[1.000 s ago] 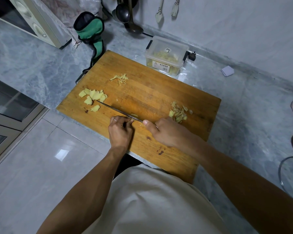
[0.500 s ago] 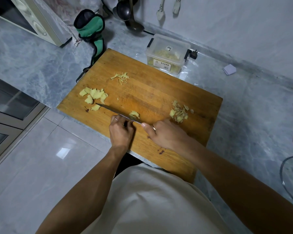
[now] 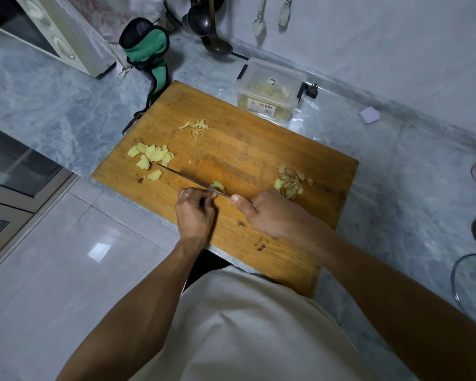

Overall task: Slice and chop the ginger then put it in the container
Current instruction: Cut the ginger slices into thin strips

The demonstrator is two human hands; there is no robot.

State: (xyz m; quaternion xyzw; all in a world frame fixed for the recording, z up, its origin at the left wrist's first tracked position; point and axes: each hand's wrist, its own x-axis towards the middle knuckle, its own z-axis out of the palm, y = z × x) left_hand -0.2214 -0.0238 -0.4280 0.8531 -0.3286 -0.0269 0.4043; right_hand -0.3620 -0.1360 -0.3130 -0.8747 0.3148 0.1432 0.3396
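ginger slices (image 3: 151, 156) on board, lidded container (image 3: 270, 90) behind

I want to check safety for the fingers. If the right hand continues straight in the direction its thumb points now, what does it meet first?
The right hand points leftward, so it would probably meet the left hand first, at the knife both hands seem to hold. The gap between them is small; depth is unclear.
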